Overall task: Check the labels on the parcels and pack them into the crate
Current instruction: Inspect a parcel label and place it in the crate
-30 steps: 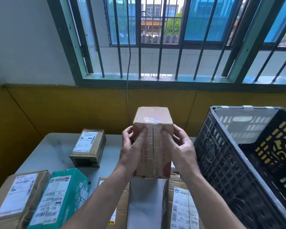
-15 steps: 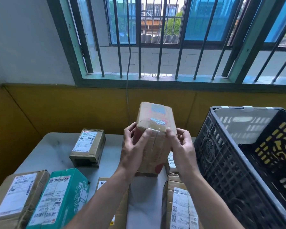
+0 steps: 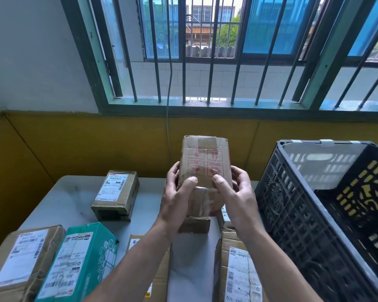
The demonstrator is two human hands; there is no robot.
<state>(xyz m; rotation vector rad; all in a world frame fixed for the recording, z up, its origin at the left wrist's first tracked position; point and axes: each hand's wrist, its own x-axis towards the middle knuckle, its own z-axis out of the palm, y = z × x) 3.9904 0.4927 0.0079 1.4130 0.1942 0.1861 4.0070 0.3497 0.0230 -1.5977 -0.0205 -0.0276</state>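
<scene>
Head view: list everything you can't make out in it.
- Shipping label of the held box: not shown. Only red symbols face the camera; the other sides are turned away or behind the left hand and right hand.
- Most of the small box: behind the left wrist.
- Floor of the crate: hidden by its near wall and cut off by the right edge.
- Print on the green box: too small to read.
</scene>
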